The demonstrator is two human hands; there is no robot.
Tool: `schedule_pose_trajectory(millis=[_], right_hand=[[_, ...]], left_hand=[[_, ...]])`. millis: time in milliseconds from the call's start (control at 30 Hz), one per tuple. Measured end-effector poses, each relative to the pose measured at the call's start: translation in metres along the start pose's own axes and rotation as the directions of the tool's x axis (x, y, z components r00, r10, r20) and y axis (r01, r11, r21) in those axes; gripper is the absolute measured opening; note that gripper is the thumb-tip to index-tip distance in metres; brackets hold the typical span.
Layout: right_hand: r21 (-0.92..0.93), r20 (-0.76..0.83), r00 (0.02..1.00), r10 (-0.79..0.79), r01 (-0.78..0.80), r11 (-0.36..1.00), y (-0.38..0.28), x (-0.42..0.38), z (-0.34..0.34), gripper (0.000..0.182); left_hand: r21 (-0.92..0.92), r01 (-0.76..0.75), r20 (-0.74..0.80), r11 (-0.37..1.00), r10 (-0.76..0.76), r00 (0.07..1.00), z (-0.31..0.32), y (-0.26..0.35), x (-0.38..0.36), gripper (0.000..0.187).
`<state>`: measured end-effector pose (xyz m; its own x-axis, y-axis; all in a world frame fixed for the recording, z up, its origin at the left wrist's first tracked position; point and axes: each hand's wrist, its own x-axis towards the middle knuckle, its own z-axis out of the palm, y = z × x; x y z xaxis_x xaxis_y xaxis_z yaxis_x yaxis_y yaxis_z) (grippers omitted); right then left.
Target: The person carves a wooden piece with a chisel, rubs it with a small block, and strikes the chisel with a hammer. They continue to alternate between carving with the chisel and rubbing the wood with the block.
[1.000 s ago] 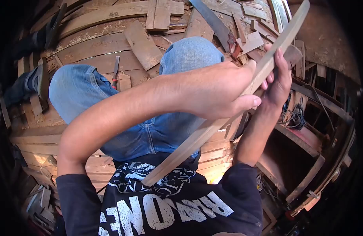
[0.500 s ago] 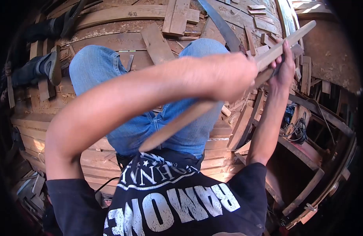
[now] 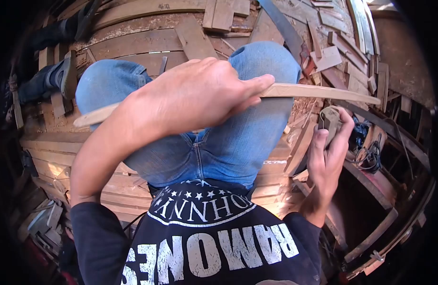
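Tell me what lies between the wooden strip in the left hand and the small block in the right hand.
Head view: nothing is held between the wooden strip and the block; only floor scraps and the jeans' edge show behind the gap. Left hand grips the strip, right hand the block.

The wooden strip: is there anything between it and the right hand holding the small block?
Nothing visible. The wooden strip lies in the left hand's grip above the knees. The right hand, holding a small block, is just below it, with open air between.
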<state>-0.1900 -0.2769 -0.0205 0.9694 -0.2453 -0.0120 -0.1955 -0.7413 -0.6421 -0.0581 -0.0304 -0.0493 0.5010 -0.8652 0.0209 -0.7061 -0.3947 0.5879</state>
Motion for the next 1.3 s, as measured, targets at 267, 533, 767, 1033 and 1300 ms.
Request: schedule_pose_trajectory(millis=[267,533,767,1033,1300], right_hand=[[-0.153,0.158,0.864,-0.479,0.501,0.852,-0.015,0.002,0.027,0.065],[-0.268,0.216,0.791,-0.573,0.612,0.744,-0.019,0.021,0.032,0.060],[-0.312,0.243,0.767,-0.594,0.642,0.701,-0.020,0.028,0.030,0.056],[-0.322,0.222,0.780,-0.584,0.625,0.712,-0.023,0.027,0.032,0.055],[-0.363,0.350,0.814,-0.463,0.573,0.734,-0.038,0.022,0.022,0.055]], left_hand=[[0.081,0.082,-0.038,0.993,-0.079,0.996,0.009,0.013,-0.007,0.035],[0.047,0.035,-0.224,0.998,-0.024,0.974,0.019,0.004,-0.015,0.034],[0.058,0.055,-0.199,0.997,-0.043,0.979,0.008,0.013,-0.008,0.037],[0.197,0.113,-0.190,0.974,-0.075,0.979,0.007,0.021,-0.010,0.041],[0.345,0.131,-0.226,0.930,-0.053,0.973,0.010,0.024,-0.012,0.039]])
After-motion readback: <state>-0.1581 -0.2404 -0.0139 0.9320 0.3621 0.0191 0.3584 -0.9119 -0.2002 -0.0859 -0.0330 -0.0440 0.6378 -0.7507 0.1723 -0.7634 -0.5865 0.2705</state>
